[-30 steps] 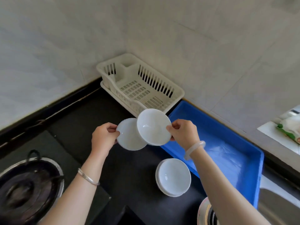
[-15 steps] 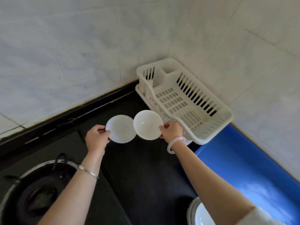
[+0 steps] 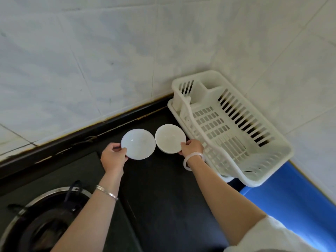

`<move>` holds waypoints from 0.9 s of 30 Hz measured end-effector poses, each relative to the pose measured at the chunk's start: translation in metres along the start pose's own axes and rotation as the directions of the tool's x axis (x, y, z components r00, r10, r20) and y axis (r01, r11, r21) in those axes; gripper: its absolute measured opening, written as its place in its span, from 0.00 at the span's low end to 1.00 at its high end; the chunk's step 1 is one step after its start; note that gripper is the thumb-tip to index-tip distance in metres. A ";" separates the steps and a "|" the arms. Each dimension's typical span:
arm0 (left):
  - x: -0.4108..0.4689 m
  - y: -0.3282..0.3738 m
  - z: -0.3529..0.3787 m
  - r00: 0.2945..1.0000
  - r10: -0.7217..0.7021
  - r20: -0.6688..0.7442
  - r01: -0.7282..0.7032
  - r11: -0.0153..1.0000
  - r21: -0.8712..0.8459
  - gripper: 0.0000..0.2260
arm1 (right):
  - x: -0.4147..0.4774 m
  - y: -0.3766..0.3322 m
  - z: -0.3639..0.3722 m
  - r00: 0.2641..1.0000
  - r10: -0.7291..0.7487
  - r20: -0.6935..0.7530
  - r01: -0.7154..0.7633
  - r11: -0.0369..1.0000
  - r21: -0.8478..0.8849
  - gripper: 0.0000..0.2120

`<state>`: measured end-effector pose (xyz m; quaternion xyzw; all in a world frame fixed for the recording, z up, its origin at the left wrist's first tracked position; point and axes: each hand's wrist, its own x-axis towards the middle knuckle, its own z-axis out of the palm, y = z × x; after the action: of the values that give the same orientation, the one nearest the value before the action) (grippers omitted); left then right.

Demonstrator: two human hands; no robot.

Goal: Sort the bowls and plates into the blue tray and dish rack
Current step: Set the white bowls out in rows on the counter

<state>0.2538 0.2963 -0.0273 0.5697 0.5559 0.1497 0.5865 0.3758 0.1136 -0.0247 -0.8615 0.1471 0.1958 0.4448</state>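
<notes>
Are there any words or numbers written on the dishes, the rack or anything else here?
No, there are none to read. The plate in the left hand and the bowl in the right hand are plain white. The dish rack, the blue tray, the wall tiles and the stove burner show no writing either.

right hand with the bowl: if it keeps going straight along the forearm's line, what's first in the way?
Probably the dish rack: the right hand and its bowl are just short of the rack's near side wall. Relative height is unclear, so the bowl could pass over the rim.
</notes>
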 end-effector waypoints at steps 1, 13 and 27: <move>0.001 -0.001 0.001 1.000 -0.007 -0.003 0.007 1.000 -0.006 0.10 | 0.002 0.000 0.002 1.000 0.003 -0.002 -0.003 1.000 0.001 0.03; -0.005 -0.010 0.000 0.973 -0.196 0.124 0.219 0.952 -0.214 0.15 | 0.006 0.005 0.013 0.975 0.145 0.169 -0.200 0.902 0.382 0.12; -0.005 0.000 0.012 0.940 -0.288 0.184 0.342 0.813 -0.472 0.18 | 0.014 -0.007 0.039 0.966 0.109 0.233 -0.236 0.736 0.634 0.19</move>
<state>0.2619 0.2868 -0.0278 0.3062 0.5537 0.1587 0.7579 0.3830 0.1489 -0.0467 -0.6113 0.2450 0.2494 0.7100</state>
